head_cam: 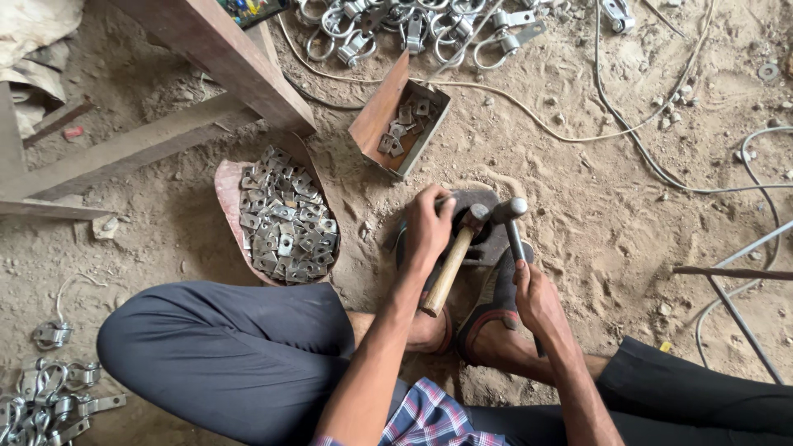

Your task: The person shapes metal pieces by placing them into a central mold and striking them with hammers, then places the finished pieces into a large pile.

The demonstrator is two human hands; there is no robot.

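Down on the sandy floor (595,215), a person sits with both feet braced around a dark round anvil (487,239). Left hand (427,230) rests on the anvil's near-left edge, fingers curled down over something too small to make out. A wooden-handled hammer (450,264) lies propped just beside that hand, its head (475,216) up on the anvil; whether the hand touches the handle, I can't tell. Right hand (533,293) is closed around a metal rod (514,235), whose rounded top sits right next to the hammer head. Left of the anvil, a rusty scoop tray (227,194) is heaped with small square metal plates (285,219). Farther back, a tilted tin box (382,111) holds a few more plates. Metal clamps (413,29) pile up at the far edge, with white cables (644,140) trailing right.
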